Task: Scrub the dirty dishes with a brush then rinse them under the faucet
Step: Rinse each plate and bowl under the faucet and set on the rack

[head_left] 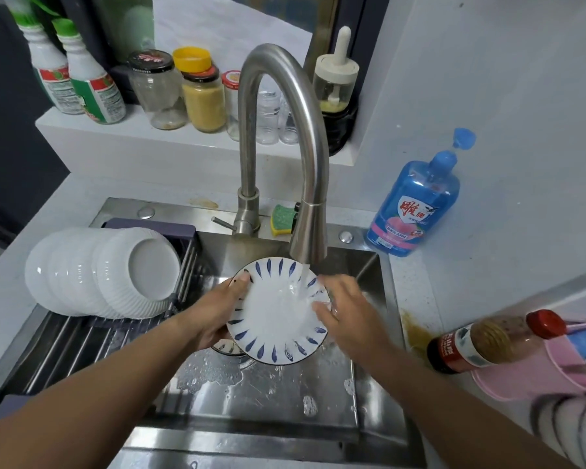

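Blue-patterned plate (274, 319) is held over the steel sink (268, 394), face up and tilted toward the camera, directly below the spray head of the faucet (285, 96). Water stream (300, 279) falls from the head onto the upper right of the plate face and spreads across it. Left hand (217, 309) grips the plate at its left rim: thumb pressed on the upper face, other fingers passing under the plate (out of sight there). Right hand (345, 309) lies on the right side of the plate, fingers straight and slightly spread, tips touching the wet face, nothing held; its outline is blurred. A second plate (225, 346) of the same pattern shows partly beneath the first. Foam patches and droplets lie on the sink floor. A drying rack (65, 346) spans the left of the basin, carrying a row of white ribbed bowls (99, 272) on edge. Green-and-yellow sponge (281, 220) sits on the sink deck just beside the faucet base. Blue dish soap bottle (413, 211), cap flipped open, stands on the counter at the sink's rear right corner. Red-capped sauce bottle (481, 340) and pink basin (555, 377) are at the right edge.
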`<state>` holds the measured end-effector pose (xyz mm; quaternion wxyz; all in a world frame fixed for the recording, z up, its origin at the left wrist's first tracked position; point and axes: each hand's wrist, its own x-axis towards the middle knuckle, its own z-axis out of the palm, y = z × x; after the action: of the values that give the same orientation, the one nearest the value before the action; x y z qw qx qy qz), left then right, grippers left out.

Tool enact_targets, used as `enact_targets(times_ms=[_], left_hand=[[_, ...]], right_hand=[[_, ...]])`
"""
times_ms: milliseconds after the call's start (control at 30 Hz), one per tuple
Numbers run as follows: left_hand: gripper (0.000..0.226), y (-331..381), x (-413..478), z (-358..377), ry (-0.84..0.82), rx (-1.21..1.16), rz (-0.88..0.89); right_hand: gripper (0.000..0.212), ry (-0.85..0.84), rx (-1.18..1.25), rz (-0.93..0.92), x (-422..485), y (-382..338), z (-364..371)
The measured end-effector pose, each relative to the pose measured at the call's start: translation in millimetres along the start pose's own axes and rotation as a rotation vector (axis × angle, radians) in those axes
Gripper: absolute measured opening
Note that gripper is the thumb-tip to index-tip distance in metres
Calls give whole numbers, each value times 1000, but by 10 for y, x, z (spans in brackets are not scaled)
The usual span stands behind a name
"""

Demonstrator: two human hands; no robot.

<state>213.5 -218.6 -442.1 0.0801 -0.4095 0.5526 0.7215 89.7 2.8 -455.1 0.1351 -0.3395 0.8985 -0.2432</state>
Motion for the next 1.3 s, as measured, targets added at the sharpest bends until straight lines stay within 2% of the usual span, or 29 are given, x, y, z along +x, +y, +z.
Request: enact_targets(times_ms=[67,133,200,300,433,500,600,700,800,867,967,1033,1100,1200,1300], left_hand=[[46,60,-10,-21,-30,-18,8],[39,105,-61,-23,-74,-47,16],[43,58,-177,-1,-112,-146,10],[61,-239,-387,144,-144,-326,17],[64,-557,-565,469,-95,-309,136],[61,-553,-519,501,-61,-303,163],[56,-342,-451,315,-31,-212,126],[45,-37,-438,64,-143,-62,53],[34,195,-404,-99,-222,77,-48],[27,247,-388,-120,-238,119,-94],[32,191,-390,-73,-159,15,-40],[45,49,-414,-13,-100,-116,9],[59,-105,-475,61,-56,-146,54],[73,-210,-548,131,-30,-43,193],[84,-198,-524,35,-6,343,465]], right_hand=[[47,-100,318,209,30,-89,44],[31,-141,505,324,53,-120,139],[21,-70,632,419,28,-149,240],[17,52,770,593,-105,-287,450],[11,104,1028,771,-265,-547,634],[9,81,1002,742,-226,-499,645],[15,46,778,631,-53,-325,551],[12,27,558,469,168,-211,276],[28,-128,489,290,314,-193,-2],[32,-244,493,246,326,-199,-45],[26,-170,525,353,226,-215,47],[22,-66,626,481,169,-192,187],[21,-28,741,585,110,-186,314],[23,-30,744,681,29,-206,408],[23,-79,745,766,-3,-179,410]])
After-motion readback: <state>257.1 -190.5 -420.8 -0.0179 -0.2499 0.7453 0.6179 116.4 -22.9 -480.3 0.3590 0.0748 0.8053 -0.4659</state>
